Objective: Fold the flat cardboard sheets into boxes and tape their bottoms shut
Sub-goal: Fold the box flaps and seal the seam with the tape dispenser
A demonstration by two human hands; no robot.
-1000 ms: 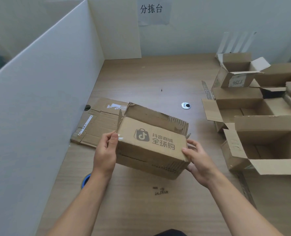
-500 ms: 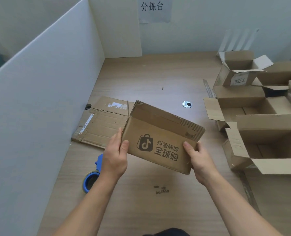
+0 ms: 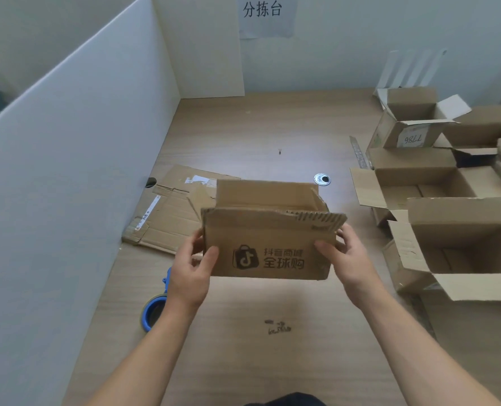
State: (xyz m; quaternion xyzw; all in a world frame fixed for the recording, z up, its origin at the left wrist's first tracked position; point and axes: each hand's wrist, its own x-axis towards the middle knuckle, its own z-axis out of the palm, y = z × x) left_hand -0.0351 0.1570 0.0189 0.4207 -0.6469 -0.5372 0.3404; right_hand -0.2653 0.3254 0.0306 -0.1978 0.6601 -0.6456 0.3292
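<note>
A brown cardboard box (image 3: 268, 244) with a printed bag logo hangs above the table, upright, its open top facing up and its flaps raised. My left hand (image 3: 192, 269) grips its left end, thumb on the front face. My right hand (image 3: 344, 257) grips its right end the same way. Flat cardboard sheets (image 3: 167, 212) lie on the table behind the box, to the left. A blue tape dispenser (image 3: 152, 309) lies on the table beside my left wrist, partly hidden by it.
Several opened boxes (image 3: 454, 247) crowd the right side of the wooden table (image 3: 243, 347). A white partition (image 3: 67, 171) walls the left side. A round metal grommet (image 3: 322, 179) sits in the tabletop behind the held box. A paper sign hangs on the back wall.
I have turned the box from tilted to level and upright, so its open top now shows. It has risen and shifted slightly right. The tape dispenser has come into sight.
</note>
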